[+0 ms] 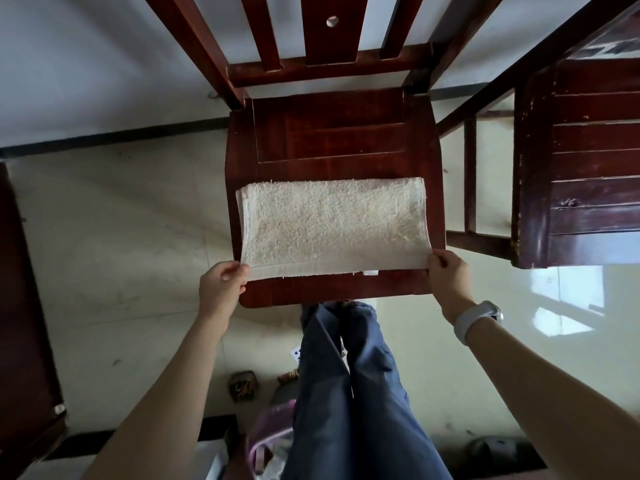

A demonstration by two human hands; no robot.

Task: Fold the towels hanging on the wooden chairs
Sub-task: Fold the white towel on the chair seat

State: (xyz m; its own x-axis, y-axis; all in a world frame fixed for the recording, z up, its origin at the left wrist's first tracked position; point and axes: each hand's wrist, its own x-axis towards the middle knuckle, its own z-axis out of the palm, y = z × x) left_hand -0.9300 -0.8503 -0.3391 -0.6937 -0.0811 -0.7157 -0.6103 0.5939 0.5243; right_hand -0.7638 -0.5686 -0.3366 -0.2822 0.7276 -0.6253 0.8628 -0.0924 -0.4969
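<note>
Chair back (325,46) getting cut off at 12 o'clock, top rail out of frame. Second chair (581,161) at 3 o'clock running past the right edge, only part of seat and frame showing. Dark wooden piece (24,306) at 9 o'clock cropped by the left edge, can't tell what it is. Clutter on the floor (138,220) at 6 o'clock sitting in shadow behind the trouser legs (349,393): a purplish bag (266,434), maybe a slipper (242,386), hard to make out. Feet hiding under the seat's front edge.

Towel (334,225) lying folded on the chair seat (332,133), cream terry, covering the near half twd 6 o'clock, layers showing at its 9 o'clock edge. Small white tag (370,272) peeking out at the near hem.

Left hand (221,289) reaching in from 7 o'clock, arm extended, grip pinching the towel's near-left corner w/ thumb on top, fingers curling below. Right hand (448,278) coming in from 5 o'clock, grip grasping the near-right corner, fingertips partly tucking under the cloth so exact finger placement not showing. White wristband (476,320) sitting on the right wrist. Both corners lifting slightly off the seat near its front edge.
</note>
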